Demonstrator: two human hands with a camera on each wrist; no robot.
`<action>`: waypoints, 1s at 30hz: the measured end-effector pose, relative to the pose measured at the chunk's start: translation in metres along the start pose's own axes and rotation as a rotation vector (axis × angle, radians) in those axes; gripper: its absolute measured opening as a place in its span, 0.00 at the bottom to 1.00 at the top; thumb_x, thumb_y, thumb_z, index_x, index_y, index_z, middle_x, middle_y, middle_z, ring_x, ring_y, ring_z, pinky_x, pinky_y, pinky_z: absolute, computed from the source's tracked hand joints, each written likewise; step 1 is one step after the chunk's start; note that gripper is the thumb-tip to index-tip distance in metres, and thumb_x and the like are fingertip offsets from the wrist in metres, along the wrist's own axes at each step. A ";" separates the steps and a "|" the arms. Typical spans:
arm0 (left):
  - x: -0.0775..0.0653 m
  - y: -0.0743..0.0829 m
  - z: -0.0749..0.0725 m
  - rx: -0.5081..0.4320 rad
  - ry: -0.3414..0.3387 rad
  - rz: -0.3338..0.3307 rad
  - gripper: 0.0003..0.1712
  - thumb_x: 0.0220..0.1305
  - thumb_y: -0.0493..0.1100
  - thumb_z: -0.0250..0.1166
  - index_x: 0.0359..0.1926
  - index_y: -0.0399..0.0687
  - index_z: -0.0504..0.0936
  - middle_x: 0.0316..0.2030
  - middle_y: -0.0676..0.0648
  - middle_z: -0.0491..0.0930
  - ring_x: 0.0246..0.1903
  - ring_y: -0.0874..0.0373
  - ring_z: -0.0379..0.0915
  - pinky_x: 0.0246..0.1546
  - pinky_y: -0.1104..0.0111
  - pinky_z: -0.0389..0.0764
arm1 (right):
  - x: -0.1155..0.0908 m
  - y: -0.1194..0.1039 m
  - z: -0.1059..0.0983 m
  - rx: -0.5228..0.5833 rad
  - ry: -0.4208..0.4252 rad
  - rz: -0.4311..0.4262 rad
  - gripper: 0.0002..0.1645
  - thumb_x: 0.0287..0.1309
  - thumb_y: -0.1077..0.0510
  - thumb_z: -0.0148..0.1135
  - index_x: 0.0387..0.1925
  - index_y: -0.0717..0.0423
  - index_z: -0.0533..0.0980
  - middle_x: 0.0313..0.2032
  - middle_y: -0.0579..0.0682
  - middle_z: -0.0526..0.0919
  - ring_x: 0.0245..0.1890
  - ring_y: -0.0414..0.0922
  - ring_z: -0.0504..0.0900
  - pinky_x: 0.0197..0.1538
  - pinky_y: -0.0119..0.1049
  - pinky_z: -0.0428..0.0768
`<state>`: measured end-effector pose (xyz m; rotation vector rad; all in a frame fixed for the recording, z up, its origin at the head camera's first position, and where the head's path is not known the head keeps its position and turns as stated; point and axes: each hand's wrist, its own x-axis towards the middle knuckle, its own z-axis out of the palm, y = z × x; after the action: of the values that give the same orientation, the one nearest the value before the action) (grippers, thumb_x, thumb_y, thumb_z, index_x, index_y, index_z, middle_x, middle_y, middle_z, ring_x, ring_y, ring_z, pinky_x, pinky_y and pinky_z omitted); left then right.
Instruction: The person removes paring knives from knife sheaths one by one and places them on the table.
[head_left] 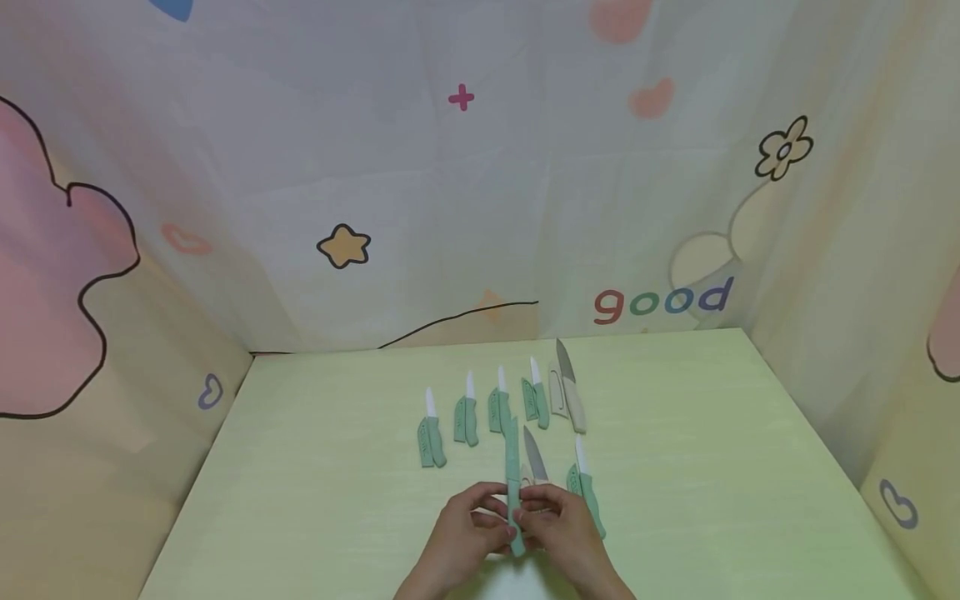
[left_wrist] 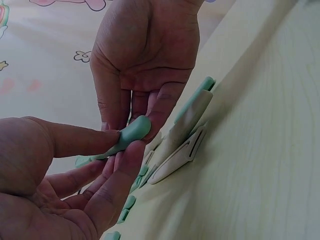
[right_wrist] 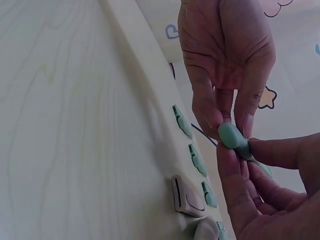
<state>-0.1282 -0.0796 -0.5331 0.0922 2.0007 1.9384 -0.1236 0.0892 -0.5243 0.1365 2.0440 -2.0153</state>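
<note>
Both hands hold a green paring knife (head_left: 515, 508) above the near part of the table, its handle toward the person. A matching green sheath (head_left: 512, 450) appears to cover the blade. My left hand (head_left: 468, 529) pinches the handle between thumb and fingers from the left. From the right, my right hand (head_left: 562, 529) pinches the same handle. Both wrist views show the rounded handle end (left_wrist: 137, 129) between the fingertips. Just beyond the hands lies a beige-handled knife (head_left: 536, 454) with its sheath (head_left: 527, 477), partly hidden by the right hand.
Several green knives with white blades, such as the leftmost knife (head_left: 437, 442), lie beside their sheaths in a row farther back. A larger beige knife (head_left: 573, 404) ends that row on the right. Another green knife (head_left: 591, 500) lies right of the right hand. Printed curtains (head_left: 420, 183) surround the table (head_left: 315, 475).
</note>
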 end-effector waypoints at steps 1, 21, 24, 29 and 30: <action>0.000 0.000 0.000 -0.005 -0.002 -0.002 0.27 0.53 0.27 0.67 0.55 0.41 0.77 0.38 0.42 0.77 0.35 0.52 0.80 0.30 0.59 0.88 | 0.000 0.000 0.000 -0.002 0.000 0.001 0.20 0.56 0.64 0.65 0.48 0.71 0.75 0.37 0.58 0.81 0.33 0.47 0.82 0.33 0.42 0.87; 0.014 0.005 -0.014 0.003 0.041 -0.001 0.16 0.64 0.39 0.63 0.52 0.39 0.79 0.38 0.41 0.80 0.36 0.49 0.80 0.38 0.59 0.87 | -0.001 0.005 -0.002 -0.027 -0.002 0.016 0.19 0.54 0.63 0.67 0.47 0.69 0.78 0.34 0.54 0.82 0.31 0.46 0.82 0.31 0.39 0.87; 0.022 0.009 -0.017 -0.018 0.064 0.028 0.16 0.64 0.40 0.64 0.52 0.38 0.80 0.40 0.39 0.80 0.39 0.50 0.79 0.42 0.59 0.86 | -0.002 0.007 -0.002 -0.024 -0.008 0.026 0.20 0.54 0.63 0.67 0.48 0.69 0.78 0.34 0.54 0.82 0.31 0.46 0.82 0.31 0.39 0.87; 0.032 0.014 -0.017 -0.041 0.085 0.050 0.19 0.63 0.41 0.65 0.53 0.37 0.79 0.45 0.37 0.78 0.38 0.50 0.80 0.45 0.57 0.85 | -0.004 0.009 0.000 -0.016 -0.030 0.033 0.20 0.54 0.62 0.67 0.48 0.68 0.77 0.34 0.53 0.81 0.30 0.46 0.81 0.32 0.39 0.87; 0.034 0.015 -0.017 -0.043 0.089 0.050 0.19 0.63 0.40 0.65 0.53 0.36 0.79 0.45 0.38 0.78 0.38 0.50 0.80 0.45 0.57 0.85 | -0.004 0.009 0.001 -0.013 -0.034 0.034 0.20 0.55 0.62 0.67 0.48 0.68 0.77 0.34 0.53 0.81 0.30 0.46 0.81 0.32 0.39 0.87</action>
<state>-0.1675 -0.0848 -0.5255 0.0467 2.0294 2.0495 -0.1174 0.0892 -0.5319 0.1325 2.0208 -1.9703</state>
